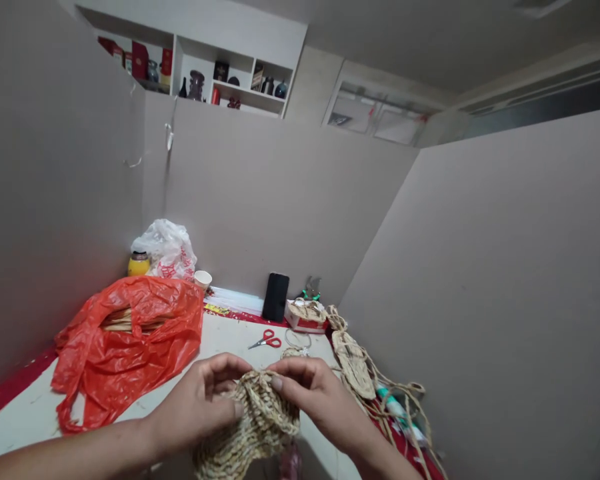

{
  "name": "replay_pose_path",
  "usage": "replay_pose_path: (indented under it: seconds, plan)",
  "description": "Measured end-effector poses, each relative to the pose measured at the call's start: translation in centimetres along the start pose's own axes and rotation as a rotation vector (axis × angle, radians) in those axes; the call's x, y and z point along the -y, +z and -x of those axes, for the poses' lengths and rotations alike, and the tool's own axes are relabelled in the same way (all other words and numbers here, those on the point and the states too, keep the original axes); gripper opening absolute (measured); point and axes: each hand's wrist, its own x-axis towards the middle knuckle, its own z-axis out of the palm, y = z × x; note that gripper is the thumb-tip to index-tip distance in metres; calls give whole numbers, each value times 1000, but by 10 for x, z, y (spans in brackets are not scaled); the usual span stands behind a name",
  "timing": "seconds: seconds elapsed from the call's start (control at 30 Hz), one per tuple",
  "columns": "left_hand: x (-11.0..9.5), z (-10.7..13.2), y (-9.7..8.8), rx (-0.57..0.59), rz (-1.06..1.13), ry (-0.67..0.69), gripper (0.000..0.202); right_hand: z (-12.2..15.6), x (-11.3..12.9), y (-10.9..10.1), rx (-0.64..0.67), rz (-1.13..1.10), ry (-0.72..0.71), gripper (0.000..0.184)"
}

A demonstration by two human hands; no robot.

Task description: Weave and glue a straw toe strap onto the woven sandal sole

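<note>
A piece of woven straw work [253,430], tan and ridged in rows, hangs between my two hands at the near edge of the table. My left hand [203,403] grips its upper left side, thumb on the front and fingers curled behind. With thumb and fingertips, my right hand [320,400] pinches the top edge. The fingertips of both hands come close together there. The lower part of the piece runs out of the picture. Just beyond the hands lie red-handled scissors [266,340].
A red plastic bag [135,360] holding flat straw strips is on the left. At the back are a white bag [167,247], paper cup [203,279], black phone [276,297], small box [307,317] and green-handled pliers [311,289]. Straw cord and a woven sole shape [353,365] lie right. Grey partitions [260,193] enclose the table.
</note>
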Motion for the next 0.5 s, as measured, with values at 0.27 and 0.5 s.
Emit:
replay_pose_path:
  seconds: [0.27, 0.5]
  plan:
    - [7, 5, 2, -214, -466, 200, 10, 8, 4, 14, -91, 11, -39, 34]
    - [7, 7, -2, -239, -597, 320, 8, 11, -5, 17, -109, 23, -98, 27]
